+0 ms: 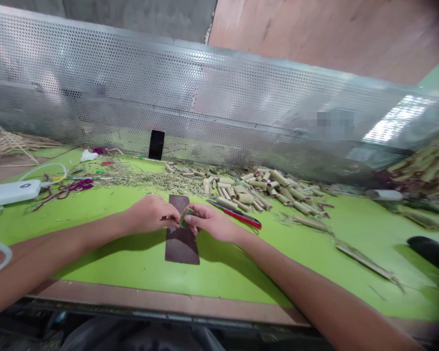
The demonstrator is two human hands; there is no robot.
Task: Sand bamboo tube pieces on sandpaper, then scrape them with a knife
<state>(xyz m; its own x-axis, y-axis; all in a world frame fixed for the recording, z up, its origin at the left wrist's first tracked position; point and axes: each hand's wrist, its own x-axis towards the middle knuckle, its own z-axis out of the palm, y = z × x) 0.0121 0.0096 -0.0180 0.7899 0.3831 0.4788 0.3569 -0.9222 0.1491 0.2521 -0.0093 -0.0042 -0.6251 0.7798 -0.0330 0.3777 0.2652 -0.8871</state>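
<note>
Head-worn camera, looking forward and down, close above the green worktable (131, 270)

This is a bamboo craft workshop, plain and working rather than domestic. A long green counter (139, 273) carries heaps of cut bamboo tubes (249, 190), with a drift of pale shavings (161, 180) beside them and a red-handled utility knife (241, 218) close by. Bundles of split bamboo strips (10, 144) lie at the far left (rough stuff, all of it). Behind the counter runs a perforated metal screen (190, 92), and past that stands a bare plywood wall (314, 39).
</note>
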